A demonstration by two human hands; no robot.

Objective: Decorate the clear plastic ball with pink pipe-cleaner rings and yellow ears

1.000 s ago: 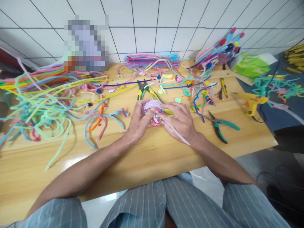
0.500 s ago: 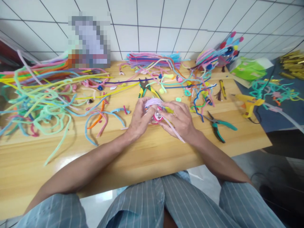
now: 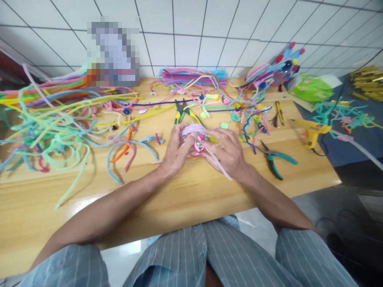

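Between my two hands, low over the table, is a small rounded craft piece (image 3: 191,129) wound with lilac pipe cleaner, with a pink-and-white part facing me. My left hand (image 3: 177,146) is closed around its left side, thumb laid across the front. On the other side my right hand (image 3: 226,149) has its fingers bent against the piece. A loose lilac pipe cleaner end (image 3: 220,164) runs from it down past the right fingers. Much of the piece is hidden by my fingers. Just behind it lie yellow-and-green pliers (image 3: 179,113).
Tangled pipe cleaners (image 3: 66,151) cover the table's left side. A pipe cleaner bundle (image 3: 194,76) lies along the tiled wall. To the right are teal-handled pliers (image 3: 273,159), a yellow craft knife (image 3: 280,113) and a yellow glue gun (image 3: 315,133) near the table edge.
Both hands keep nearly the same place and hold. The piece seems barely turned, and the whole view has shifted very slightly.
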